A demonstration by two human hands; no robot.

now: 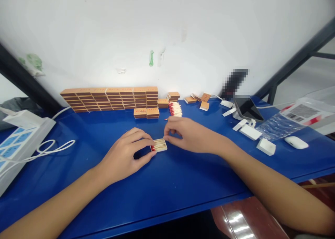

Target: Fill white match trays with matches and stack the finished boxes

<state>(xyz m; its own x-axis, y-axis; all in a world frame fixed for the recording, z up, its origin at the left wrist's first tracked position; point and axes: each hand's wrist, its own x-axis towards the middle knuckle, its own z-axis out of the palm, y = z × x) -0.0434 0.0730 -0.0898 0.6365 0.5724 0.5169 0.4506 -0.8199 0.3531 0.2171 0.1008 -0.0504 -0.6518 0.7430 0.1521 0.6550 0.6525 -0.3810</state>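
Observation:
A small matchbox tray (160, 145) filled with matches lies on the blue table, red heads toward the left. My left hand (125, 153) grips the tray's left end between thumb and fingers, which hide that end. Just beyond the tray's right end is my right hand (185, 134), thumb and fingertips drawn together in a pinch. Whatever the pinch holds, if anything, is too small to make out. Behind that hand is a pile of loose matches (176, 110) with red heads, partly covered by it.
Matchboxes (112, 99) stand stacked in a long row against the wall, with two short stacks (146, 113) in front. Several loose boxes (204, 106) lie right of the pile. A power strip (23, 137) sits at left; a phone (248, 108) and an earbud case (296, 142) at right.

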